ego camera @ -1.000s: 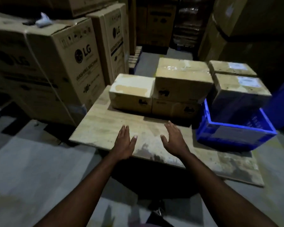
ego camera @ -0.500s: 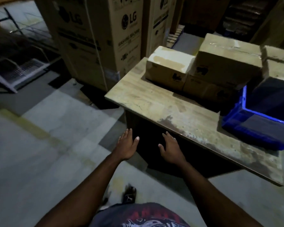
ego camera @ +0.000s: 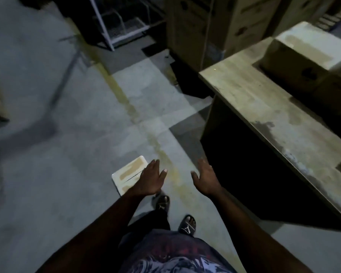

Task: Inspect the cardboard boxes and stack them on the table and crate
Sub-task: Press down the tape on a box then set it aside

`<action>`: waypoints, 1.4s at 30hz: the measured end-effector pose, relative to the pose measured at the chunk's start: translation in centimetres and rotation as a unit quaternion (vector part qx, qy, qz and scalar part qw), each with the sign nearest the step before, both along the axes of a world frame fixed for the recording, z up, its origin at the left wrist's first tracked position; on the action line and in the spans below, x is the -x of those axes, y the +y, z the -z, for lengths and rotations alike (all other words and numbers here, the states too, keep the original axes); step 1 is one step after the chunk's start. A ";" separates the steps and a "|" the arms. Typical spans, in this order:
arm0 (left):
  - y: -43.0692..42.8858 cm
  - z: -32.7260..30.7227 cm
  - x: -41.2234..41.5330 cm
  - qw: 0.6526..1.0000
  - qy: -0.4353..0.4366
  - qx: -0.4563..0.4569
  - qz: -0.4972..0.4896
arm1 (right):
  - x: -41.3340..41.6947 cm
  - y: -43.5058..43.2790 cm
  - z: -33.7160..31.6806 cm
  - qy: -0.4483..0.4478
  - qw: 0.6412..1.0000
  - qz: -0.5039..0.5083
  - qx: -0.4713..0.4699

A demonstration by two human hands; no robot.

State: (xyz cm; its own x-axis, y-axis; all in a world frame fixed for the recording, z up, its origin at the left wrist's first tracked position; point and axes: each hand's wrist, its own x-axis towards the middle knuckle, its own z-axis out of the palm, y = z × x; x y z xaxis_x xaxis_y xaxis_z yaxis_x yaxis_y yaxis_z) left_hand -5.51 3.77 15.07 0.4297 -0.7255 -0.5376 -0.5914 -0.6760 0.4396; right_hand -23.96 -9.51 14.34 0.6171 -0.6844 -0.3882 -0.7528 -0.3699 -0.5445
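Note:
A small cardboard box [ego camera: 129,173] with brown tape strips lies on the concrete floor below me; my left hand [ego camera: 151,179] hovers over its right part and hides it, fingers spread, holding nothing. My right hand [ego camera: 206,179] is open too, over bare floor beside the wooden table [ego camera: 264,109]. On the table's far right stands a taped cardboard box [ego camera: 307,54], with darker boxes behind it cut off by the frame edge. The crate is out of view apart from a blue speck at the right edge.
Large cardboard cartons [ego camera: 211,26] stand on the floor behind the table's left end. A white metal rack [ego camera: 120,22] is at the top centre. A yellow line [ego camera: 138,119] runs across the floor. My sandalled feet [ego camera: 174,213] are below the hands.
My view has swung left and down, away from the table's stacked boxes and blue crate. Both open hands moved off the tabletop to over the floor, where a small box has come into sight.

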 end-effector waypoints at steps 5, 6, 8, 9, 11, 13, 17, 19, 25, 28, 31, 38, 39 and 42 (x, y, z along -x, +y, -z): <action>5.4 0.9 -2.9 0.995 0.014 -0.009 -0.094 | -4.8 2.1 0.0 0.006 0.997 -0.081 0.010; 6.3 1.1 -3.6 0.994 0.016 -0.011 -0.107 | -5.8 2.3 0.1 0.006 0.996 -0.092 0.012; 7.8 1.5 -4.9 0.991 0.027 -0.016 -0.133 | -8.0 2.7 0.3 0.010 0.994 -0.110 0.013; 8.7 1.4 -5.5 0.989 0.035 -0.016 -0.143 | -9.1 3.0 0.5 0.014 0.993 -0.119 0.013; 10.5 1.6 -6.9 0.987 0.044 -0.005 -0.157 | -11.4 3.6 0.7 0.025 0.991 -0.130 0.011; 12.6 1.6 -8.8 0.984 0.047 -0.003 -0.169 | -13.7 4.5 0.7 0.033 0.990 -0.134 0.013; 17.3 3.0 -13.6 0.973 0.045 0.011 -0.225 | -18.0 5.6 1.6 0.046 0.987 -0.150 0.024; 18.8 2.4 -15.4 0.967 0.060 -0.017 -0.245 | -19.7 6.1 2.5 0.054 0.986 -0.157 0.023; 20.7 5.5 -18.2 0.963 0.097 -0.018 -0.252 | -24.0 7.3 8.0 0.065 0.979 -0.191 -0.027; 21.1 9.6 -19.3 0.955 0.112 -0.045 -0.271 | -25.3 7.4 12.6 0.080 0.974 -0.203 -0.054; 21.8 15.1 -20.9 0.949 0.078 -0.053 -0.299 | -26.3 6.9 18.3 0.103 0.966 -0.228 -0.071; 21.6 30.4 -23.0 0.942 0.099 -0.112 -0.301 | -28.8 3.8 33.0 0.151 0.955 -0.245 -0.068; 21.0 32.7 -22.9 0.943 0.105 -0.113 -0.296 | -29.2 3.6 35.2 0.156 0.954 -0.246 -0.068; 18.6 39.2 -22.9 0.947 0.106 -0.093 -0.287 | -30.3 3.4 41.7 0.149 0.956 -0.247 -0.059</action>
